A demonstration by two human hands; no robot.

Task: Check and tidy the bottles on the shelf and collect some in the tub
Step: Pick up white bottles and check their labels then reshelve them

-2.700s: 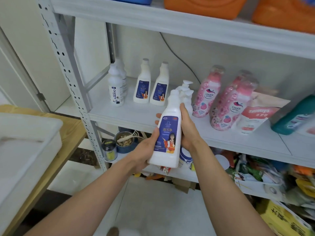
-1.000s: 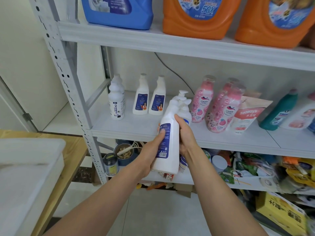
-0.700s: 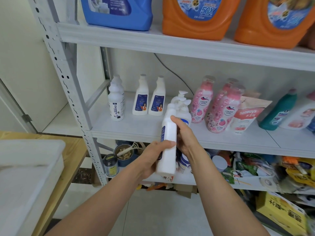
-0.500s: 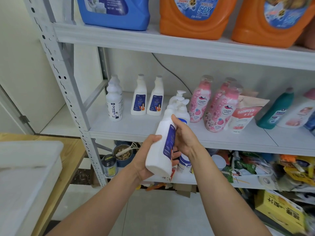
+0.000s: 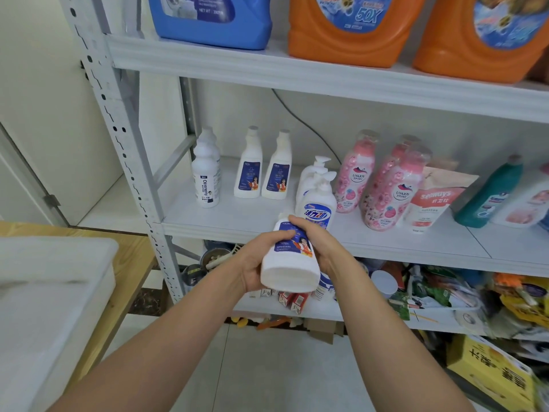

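Both bare forearms reach forward and angle inward, meeting mid-frame. Left hand (image 5: 254, 264) curls round the left side of a tilted white bottle (image 5: 288, 270). Right hand (image 5: 322, 248) wraps the upper right side, fingertips over the top edge.

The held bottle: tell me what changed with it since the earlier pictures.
The white bottle was turned from upright, label facing the camera, to tipped with its base toward the camera. The left hand and right hand kept hold throughout. The shelf bottles stayed put.
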